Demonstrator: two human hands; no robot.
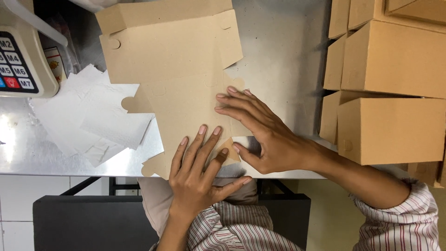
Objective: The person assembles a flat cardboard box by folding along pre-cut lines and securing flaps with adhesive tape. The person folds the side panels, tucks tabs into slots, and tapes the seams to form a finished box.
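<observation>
Flat unfolded tan cardboard box blank (172,69) mid-table; stacked assembled tan cardboard boxes (390,93) right of it; beige keypad device (21,56) far left.

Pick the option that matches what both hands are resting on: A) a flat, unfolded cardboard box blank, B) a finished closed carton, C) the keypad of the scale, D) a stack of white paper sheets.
A: the left hand and the right hand both press flat on the unfolded cardboard blank lying on the steel table, while the white paper sheets lie untouched beside it.
</observation>
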